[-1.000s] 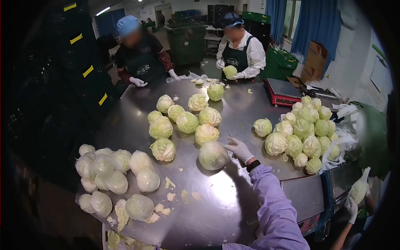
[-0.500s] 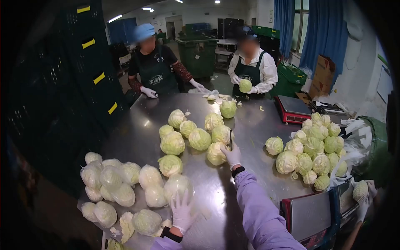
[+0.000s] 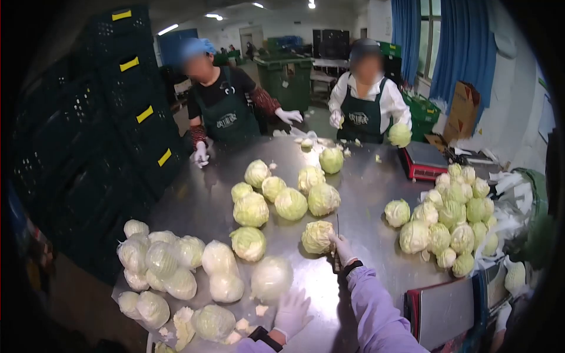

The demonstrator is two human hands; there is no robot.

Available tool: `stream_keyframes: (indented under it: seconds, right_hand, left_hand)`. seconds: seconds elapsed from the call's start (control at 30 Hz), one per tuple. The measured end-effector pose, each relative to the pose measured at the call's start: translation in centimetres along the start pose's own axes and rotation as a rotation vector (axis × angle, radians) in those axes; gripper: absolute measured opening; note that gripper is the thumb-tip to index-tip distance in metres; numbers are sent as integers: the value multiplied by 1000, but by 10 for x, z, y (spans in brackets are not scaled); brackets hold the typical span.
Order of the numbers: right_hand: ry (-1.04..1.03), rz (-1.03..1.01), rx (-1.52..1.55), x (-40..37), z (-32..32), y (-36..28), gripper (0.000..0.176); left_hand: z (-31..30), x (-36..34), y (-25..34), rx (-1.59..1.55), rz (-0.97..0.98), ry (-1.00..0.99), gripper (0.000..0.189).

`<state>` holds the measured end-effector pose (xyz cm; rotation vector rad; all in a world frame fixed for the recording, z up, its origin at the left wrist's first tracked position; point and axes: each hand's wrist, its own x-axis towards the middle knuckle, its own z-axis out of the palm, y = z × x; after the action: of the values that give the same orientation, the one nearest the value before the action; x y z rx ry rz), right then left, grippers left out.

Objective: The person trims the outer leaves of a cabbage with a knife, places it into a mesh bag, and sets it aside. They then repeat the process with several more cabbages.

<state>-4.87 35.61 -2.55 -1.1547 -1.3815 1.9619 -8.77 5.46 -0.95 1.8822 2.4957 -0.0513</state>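
Lane right of the white-gloved right hand (image 3: 344, 249)

Bare grey steel tabletop (image 3: 374, 248) runs right from this hand to a heap of round, pale-green cabbages (image 3: 450, 215). At its fingertips, left: a cream-green, ragged-leaved cabbage (image 3: 316, 237) blocks. Thin dark knife (image 3: 336, 263) juts ahead. Bare steel also between hands. Just beyond the white-gloved left hand (image 3: 293, 314): whitish, smooth round cabbage (image 3: 271, 277), blocking.

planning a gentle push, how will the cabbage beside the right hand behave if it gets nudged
The cabbage would probably roll, being rounded and on a smooth metal table. Its compact shape suggests it is firm and fairly heavy for its size. It might also bruise, since no wrap shows over it.
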Motion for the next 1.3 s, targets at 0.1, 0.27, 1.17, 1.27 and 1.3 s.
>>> stream_keyframes:
  seconds: [0.1,0.27,1.17,1.27,1.3]
  right_hand:
    - [-65,29,99,-53,-7,12,41]
    - [-113,185,17,-173,-31,42,40]
    - [-274,-344,-999,-466,30,121,24]
    - [-325,-168,-1191,-451,35,127,17]
    - [-321,-159,-1190,-442,37,130,17]
  left_hand:
    - [43,-39,5,-16,147,-57,75]
    - [14,-127,-22,-94,-3,-196,77]
    - [-23,-250,29,-740,-271,108,107]
    - [-23,-246,34,-673,-260,135,109]
    - [-23,-244,34,-676,-255,128,109]
